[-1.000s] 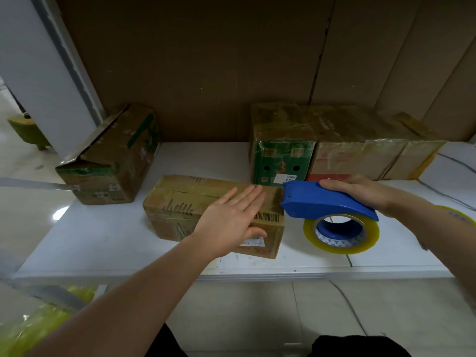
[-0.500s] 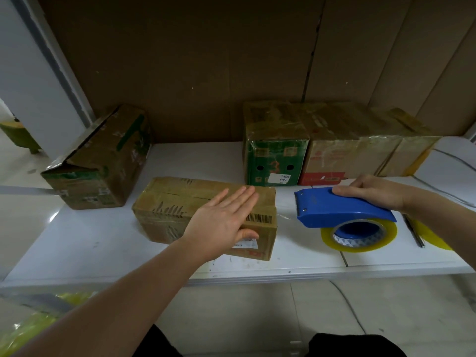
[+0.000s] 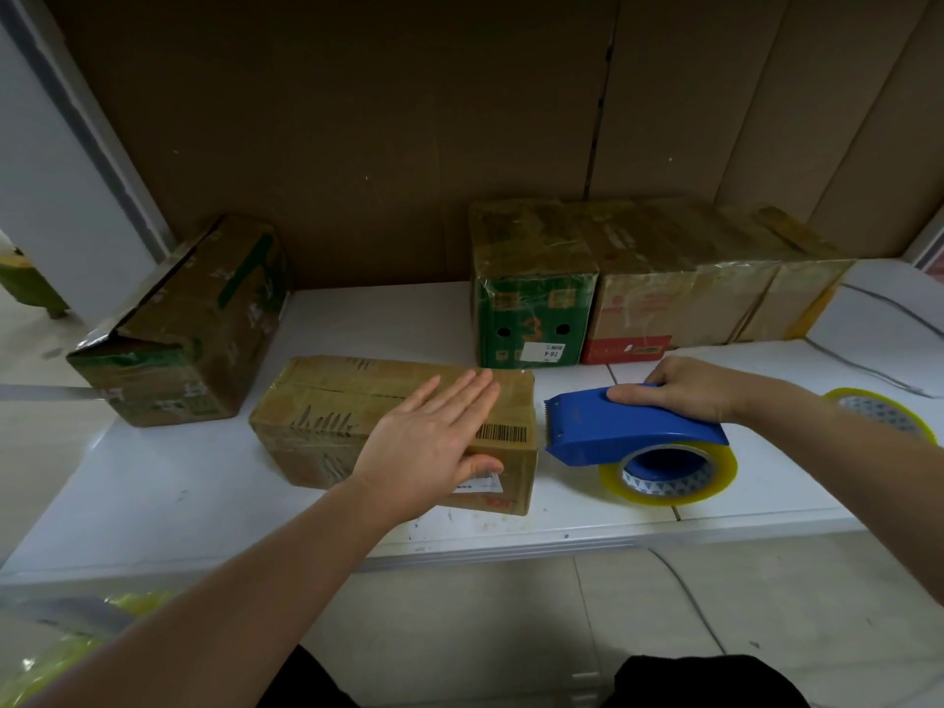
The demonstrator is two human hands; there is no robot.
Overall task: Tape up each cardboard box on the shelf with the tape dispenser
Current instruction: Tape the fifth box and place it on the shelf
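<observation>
The left hand [image 3: 434,442] lies flat, fingers straight, on the top of the brown box [image 3: 357,401] at the front of the white shelf [image 3: 179,482], with the thumb on the front face. The right hand [image 3: 684,388] grips the blue tape dispenser [image 3: 628,426] just beside the box, at its 3 o'clock, with the toothed blade pointing to the box. To tape well, the person should probably keep the flat hand pressing the flaps, place the tape end on the right wall of the box first, then pull toward 9 o'clock along the seam. Other boxes wait: a green-printed box [image 3: 189,324] at 10 o'clock and a row of boxes [image 3: 638,278] at 1 o'clock.
</observation>
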